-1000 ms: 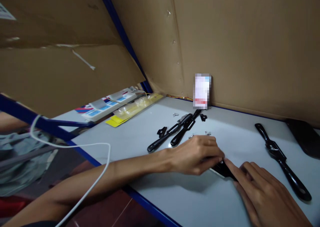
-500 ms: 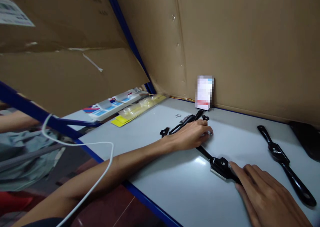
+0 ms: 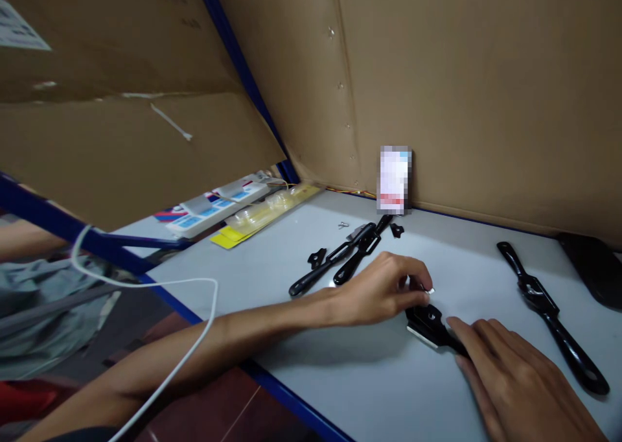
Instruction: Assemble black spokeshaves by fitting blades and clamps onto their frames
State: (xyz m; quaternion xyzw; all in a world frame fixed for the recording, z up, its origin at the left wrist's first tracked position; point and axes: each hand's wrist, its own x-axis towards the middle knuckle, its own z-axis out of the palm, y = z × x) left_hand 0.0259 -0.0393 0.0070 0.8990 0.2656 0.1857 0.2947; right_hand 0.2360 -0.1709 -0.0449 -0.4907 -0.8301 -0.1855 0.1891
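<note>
My right hand [image 3: 515, 371] is closed on one handle of a black spokeshave [image 3: 427, 325], which lies on the table with a pale blade edge along its near side. Between the thumb and finger of my left hand [image 3: 376, 293] is a small silver screw [image 3: 429, 291], just above the spokeshave's middle; part of it is hidden by the fingers. Beyond my left wrist lie two black spokeshave bodies [image 3: 311, 276], partly overlapping, with one black cap piece [image 3: 317, 258] to their left and another cap piece [image 3: 397, 230] to their right.
A spokeshave with its cap fitted [image 3: 538, 294] lies at the right. Small screws [image 3: 343, 225] rest farther back. A phone [image 3: 393, 179] leans on the cardboard wall [image 3: 476, 105]. Yellow-backed packaging [image 3: 233, 234] and a power strip [image 3: 218, 212] lie left. A white cable [image 3: 216, 299] crosses my left arm.
My left hand has moved from the far parts toward me and right, to the spokeshave, bringing the screw. My right hand stays on the handle.
</note>
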